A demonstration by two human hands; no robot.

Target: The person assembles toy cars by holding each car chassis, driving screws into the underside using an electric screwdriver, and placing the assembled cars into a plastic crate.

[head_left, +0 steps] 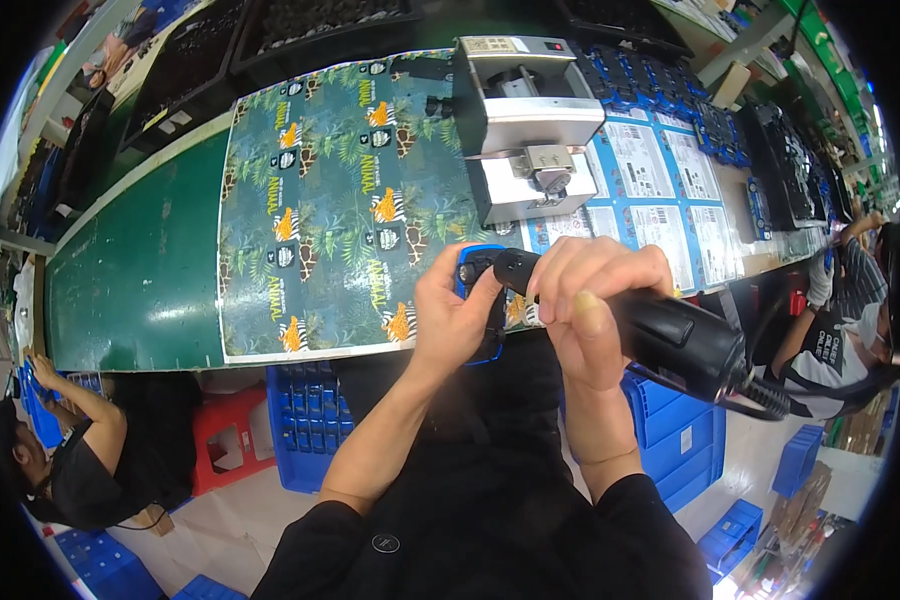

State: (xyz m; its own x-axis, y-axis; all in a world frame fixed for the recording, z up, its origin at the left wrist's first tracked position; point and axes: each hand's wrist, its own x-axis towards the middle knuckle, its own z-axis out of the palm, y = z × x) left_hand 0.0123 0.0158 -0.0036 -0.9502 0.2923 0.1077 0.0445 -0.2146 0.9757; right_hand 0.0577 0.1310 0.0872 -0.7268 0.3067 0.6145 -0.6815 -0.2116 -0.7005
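We record one blue-rimmed black part [495, 320] at the desk's [140, 280] near edge, pinched in our left hand [454, 308]; one black corded power screwdriver [675, 335], our right hand [605, 285] wrapped round it, nose at the part, contact unclear. Beyond: one silver metal machine [540, 125], blue-and-black pieces [650, 85] to its right.

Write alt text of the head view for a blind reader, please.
A person's right hand holds a black corded power tool, its nose close to a blue and black part held in the left hand. A silver machine stands beyond on a green bench partly covered by a leaf-patterned sheet.
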